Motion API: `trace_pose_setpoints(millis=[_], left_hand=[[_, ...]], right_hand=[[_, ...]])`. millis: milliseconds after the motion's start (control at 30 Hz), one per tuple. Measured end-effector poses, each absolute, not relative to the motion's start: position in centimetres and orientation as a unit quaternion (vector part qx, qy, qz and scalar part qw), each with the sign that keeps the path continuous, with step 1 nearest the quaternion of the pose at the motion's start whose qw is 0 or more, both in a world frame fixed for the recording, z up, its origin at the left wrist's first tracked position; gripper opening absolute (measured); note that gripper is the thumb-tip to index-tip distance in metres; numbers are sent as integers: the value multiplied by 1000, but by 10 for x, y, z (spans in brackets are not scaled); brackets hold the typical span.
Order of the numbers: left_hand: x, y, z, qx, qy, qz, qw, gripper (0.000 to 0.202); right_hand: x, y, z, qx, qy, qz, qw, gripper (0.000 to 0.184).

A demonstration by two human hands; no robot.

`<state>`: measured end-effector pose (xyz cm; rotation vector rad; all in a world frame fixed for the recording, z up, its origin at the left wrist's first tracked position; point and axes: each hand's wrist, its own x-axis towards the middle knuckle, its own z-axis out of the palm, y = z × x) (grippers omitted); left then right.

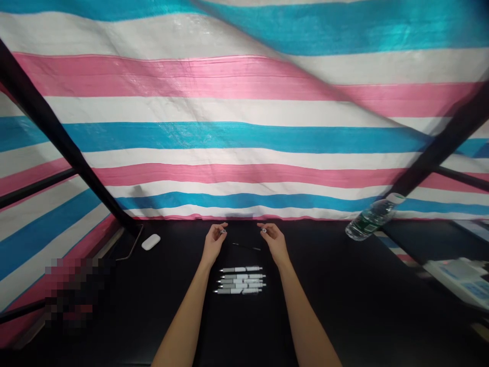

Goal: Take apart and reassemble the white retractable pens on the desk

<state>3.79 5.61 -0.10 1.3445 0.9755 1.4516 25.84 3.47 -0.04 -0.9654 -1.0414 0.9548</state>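
Note:
My left hand [214,238] is raised over the black table [344,295], fingers pinched on a small grey-white pen part [223,231]. My right hand [272,237] mirrors it and pinches another small grey part [264,231]. Between the two hands a thin dark refill [246,247] lies on the table. Nearer to me, between my forearms, several white and grey pens [240,280] lie side by side in a neat row.
A striped pink, white and blue tarp [244,127] hangs behind the table. A white case [151,241] with a cable sits at the left. A clear water bottle [370,218] leans at the right. Papers [462,278] lie at the far right.

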Motion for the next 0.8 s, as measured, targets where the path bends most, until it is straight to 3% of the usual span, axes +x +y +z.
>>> trace_pose_setpoints(millis=[333,600,800], left_hand=[[40,55,2,519,370,603,480,27],[41,56,3,385,343,593,618,46],[39,55,3,395,361,601,594,43]], right_hand=[[255,33,2,-441,-465,410,649,24],[256,36,7,-380,-298,556,677,37],[259,35,9,-397,-296,537,683,37]])
